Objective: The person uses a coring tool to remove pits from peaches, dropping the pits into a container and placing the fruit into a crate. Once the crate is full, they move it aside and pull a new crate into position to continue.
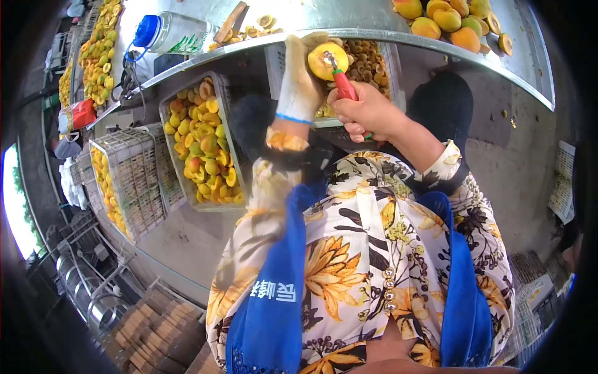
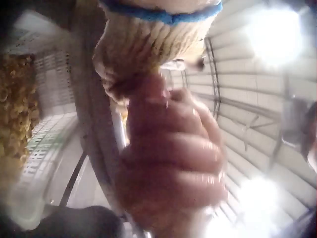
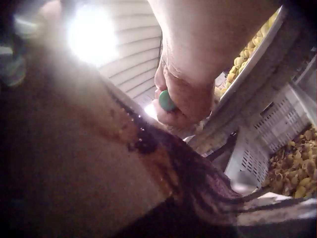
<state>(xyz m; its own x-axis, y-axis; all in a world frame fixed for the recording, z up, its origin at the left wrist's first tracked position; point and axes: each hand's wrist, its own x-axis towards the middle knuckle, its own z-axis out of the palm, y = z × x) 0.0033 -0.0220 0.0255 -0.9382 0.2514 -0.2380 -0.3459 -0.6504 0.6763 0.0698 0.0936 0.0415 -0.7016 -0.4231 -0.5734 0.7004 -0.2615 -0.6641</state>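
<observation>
The left hand (image 1: 300, 84), in a whitish glove with a blue cuff edge, holds a yellow peach-like fruit (image 1: 319, 61) with its cut face up. In the right hand (image 1: 371, 112) is a red-handled tool (image 1: 344, 86), its metal tip at the middle of the fruit. The tool's green end (image 3: 167, 100) pokes out of the right hand (image 3: 190, 94) in the right wrist view. Blurred fingers fill the middle of the left wrist view, and the fruit cannot be made out there.
Below the hands stands a crate of brownish pieces (image 1: 367, 59). Crates of yellow fruit (image 1: 208, 146) stand at the left. On the metal table (image 1: 349, 19) are a blue-capped bottle (image 1: 180, 34), a wooden-looking piece (image 1: 230, 22), and whole and cut fruit (image 1: 447, 19) at the right.
</observation>
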